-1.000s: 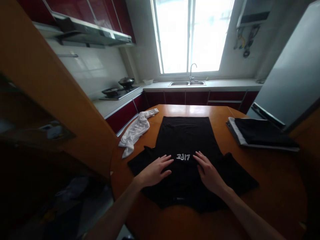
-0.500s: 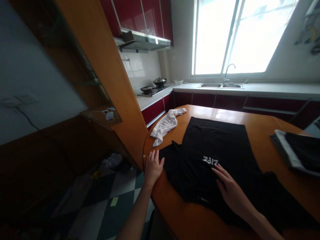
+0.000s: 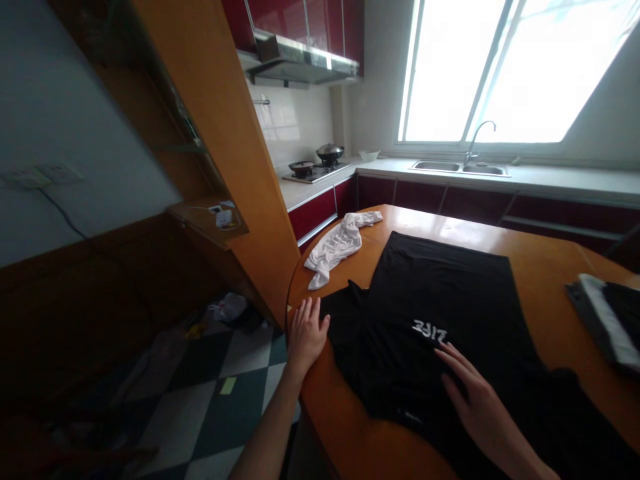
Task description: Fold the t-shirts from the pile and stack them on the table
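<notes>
A black T-shirt (image 3: 450,293) with small white lettering lies spread flat on the round orange wooden table (image 3: 545,267). My left hand (image 3: 306,333) rests flat at the table's left edge, fingers stretched out, touching the tip of the shirt's left sleeve. My right hand (image 3: 475,393) lies palm down on the shirt just below the lettering, fingers straight and together. Neither hand holds anything.
A crumpled white garment (image 3: 340,247) lies at the table's far left. A folded dark and white stack (image 3: 607,313) sits at the right edge. A wooden partition (image 3: 220,133) stands left of the table. Counter, stove (image 3: 313,170) and sink (image 3: 460,167) run behind.
My left hand slid from the shirt's chest out to the left sleeve tip at the table edge. The view swung left. My right hand stays flat on the shirt.
</notes>
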`<state>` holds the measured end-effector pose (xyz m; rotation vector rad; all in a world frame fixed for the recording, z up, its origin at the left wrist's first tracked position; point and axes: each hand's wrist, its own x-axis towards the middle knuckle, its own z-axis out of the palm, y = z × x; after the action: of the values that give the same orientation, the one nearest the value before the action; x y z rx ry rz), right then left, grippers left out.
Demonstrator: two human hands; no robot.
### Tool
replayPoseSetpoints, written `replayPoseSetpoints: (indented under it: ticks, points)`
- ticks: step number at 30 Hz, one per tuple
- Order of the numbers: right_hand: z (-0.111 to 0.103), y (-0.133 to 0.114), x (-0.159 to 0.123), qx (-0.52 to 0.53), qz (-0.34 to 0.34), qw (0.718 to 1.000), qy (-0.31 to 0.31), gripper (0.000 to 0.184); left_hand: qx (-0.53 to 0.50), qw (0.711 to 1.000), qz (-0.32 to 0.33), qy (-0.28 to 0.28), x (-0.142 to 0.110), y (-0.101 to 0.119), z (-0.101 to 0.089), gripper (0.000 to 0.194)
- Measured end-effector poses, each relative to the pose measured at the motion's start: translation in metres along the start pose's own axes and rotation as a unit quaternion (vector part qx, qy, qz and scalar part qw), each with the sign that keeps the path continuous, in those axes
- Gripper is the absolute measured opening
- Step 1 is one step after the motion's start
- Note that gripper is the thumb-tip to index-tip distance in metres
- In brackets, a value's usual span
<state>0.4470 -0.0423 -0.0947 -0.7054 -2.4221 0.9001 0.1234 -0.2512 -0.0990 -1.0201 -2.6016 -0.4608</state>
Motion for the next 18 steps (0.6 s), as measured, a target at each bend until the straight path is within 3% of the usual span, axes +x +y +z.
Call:
replayPoseSetpoints:
  ticks: [7,12,15,18]
  points:
    - [-0.021,-0.014,0.015,0.055,0.001,0.998,0.013,0.035,-0.006,1.0,-0.016,0.026,0.004,-0.001,0.0,0.055]
    - [-0.037,-0.046,0.058,0.045,-0.043,0.998,-0.006,0.028,-0.028,0.999,-0.004,0.018,0.005,-0.002,-0.001,0.049]
    - [-0.019,-0.064,0.104,0.022,-0.087,0.996,-0.013,0.024,-0.039,0.999,-0.002,0.01,0.004,-0.001,-0.002,0.048]
    - [0.02,-0.077,0.16,-0.007,-0.117,0.992,-0.043,0.022,-0.052,0.999,0.007,-0.004,0.003,0.002,-0.005,0.046]
